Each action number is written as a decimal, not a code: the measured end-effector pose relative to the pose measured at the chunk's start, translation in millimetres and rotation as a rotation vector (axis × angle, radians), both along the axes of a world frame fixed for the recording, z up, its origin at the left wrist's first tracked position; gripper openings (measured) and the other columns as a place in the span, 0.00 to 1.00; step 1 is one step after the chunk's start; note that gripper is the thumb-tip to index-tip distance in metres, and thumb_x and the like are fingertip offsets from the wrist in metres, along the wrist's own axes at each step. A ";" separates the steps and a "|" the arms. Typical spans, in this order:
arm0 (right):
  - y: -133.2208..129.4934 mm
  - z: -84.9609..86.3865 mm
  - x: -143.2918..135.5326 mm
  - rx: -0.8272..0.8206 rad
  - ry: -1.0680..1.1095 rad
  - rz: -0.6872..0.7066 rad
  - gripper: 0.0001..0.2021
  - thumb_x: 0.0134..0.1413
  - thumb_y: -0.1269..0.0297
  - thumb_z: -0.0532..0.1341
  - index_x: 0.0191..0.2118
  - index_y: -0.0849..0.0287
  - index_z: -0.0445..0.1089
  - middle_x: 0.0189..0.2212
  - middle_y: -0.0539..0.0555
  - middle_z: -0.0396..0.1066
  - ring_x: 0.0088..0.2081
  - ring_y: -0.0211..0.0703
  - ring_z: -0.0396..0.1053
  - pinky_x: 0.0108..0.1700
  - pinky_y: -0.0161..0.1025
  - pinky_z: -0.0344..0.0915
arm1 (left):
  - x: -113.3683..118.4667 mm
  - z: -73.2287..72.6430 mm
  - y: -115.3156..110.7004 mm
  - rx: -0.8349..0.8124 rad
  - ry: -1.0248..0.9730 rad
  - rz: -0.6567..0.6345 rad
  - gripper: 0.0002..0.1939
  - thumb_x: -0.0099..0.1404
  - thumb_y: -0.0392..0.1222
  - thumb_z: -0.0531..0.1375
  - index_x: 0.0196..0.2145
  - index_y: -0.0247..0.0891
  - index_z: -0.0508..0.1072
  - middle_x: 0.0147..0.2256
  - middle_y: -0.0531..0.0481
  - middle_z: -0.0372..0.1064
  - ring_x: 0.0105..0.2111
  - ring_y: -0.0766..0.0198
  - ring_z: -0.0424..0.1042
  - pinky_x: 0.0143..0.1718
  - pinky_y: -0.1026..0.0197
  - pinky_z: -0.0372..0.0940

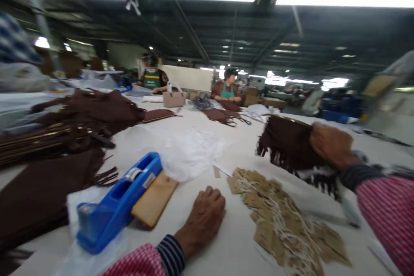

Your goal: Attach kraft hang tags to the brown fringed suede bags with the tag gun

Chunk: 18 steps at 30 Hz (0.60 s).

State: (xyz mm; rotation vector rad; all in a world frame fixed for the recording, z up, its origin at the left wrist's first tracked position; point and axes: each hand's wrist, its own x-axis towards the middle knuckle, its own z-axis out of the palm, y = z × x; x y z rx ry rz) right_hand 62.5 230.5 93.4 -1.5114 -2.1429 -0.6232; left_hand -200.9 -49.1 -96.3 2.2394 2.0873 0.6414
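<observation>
The right hand [333, 144] has its fingers closed on the top edge of a brown fringed bag [287, 142], above the right edge of the bench [233, 241]. Gripping it there seems to let the fringe hang free below, though blur hides the exact grip. The left hand [205, 217] rests palm down near the middle of the near edge, fingers curled and close together; nothing shows in them, but I cannot tell what the palm covers. It probably lies there to steady the body as the right arm stretches out.

The string tags [265, 209] sit between the hands, likely for easy reach from either side. The tape dispenser [113, 213] stands toward the near left corner, its side just beside a tan block [157, 198].

Counted: one bag in hand, one dispenser, one block, one pink handbag [174, 99] by the far edge, and two people in green aprons beyond it. The tags overlap too much to count, as do the brown bags [51, 177] heaped along the left edge.
</observation>
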 end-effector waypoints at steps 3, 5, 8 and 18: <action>-41.0 55.6 14.8 0.002 0.047 0.035 0.11 0.62 0.71 0.56 0.40 0.71 0.75 0.35 0.70 0.74 0.35 0.44 0.70 0.33 0.44 0.47 | -0.6 -2.1 0.7 0.026 -0.022 -0.042 0.09 0.73 0.37 0.50 0.39 0.39 0.70 0.43 0.44 0.69 0.45 0.54 0.63 0.45 0.52 0.59; -63.0 79.1 16.6 -0.067 0.240 0.093 0.10 0.57 0.70 0.58 0.31 0.72 0.74 0.30 0.62 0.72 0.32 0.37 0.66 0.33 0.41 0.46 | -0.9 -1.5 -1.2 0.052 -0.024 -0.064 0.10 0.73 0.37 0.50 0.39 0.39 0.70 0.42 0.44 0.69 0.44 0.54 0.64 0.46 0.52 0.59; -93.0 89.7 21.5 -0.145 0.495 0.134 0.11 0.52 0.68 0.61 0.23 0.68 0.70 0.20 0.51 0.65 0.26 0.32 0.60 0.31 0.36 0.47 | -1.5 3.2 -4.9 0.065 -0.020 -0.073 0.11 0.73 0.38 0.49 0.39 0.39 0.71 0.42 0.44 0.69 0.45 0.53 0.64 0.46 0.53 0.60; -185.7 64.8 70.3 -0.341 1.134 0.274 0.09 0.40 0.63 0.65 0.19 0.61 0.69 0.14 0.47 0.64 0.19 0.35 0.60 0.21 0.33 0.54 | -17.3 -16.0 -6.4 0.123 -0.251 -0.087 0.19 0.70 0.48 0.52 0.55 0.44 0.71 0.53 0.46 0.73 0.54 0.52 0.71 0.57 0.48 0.65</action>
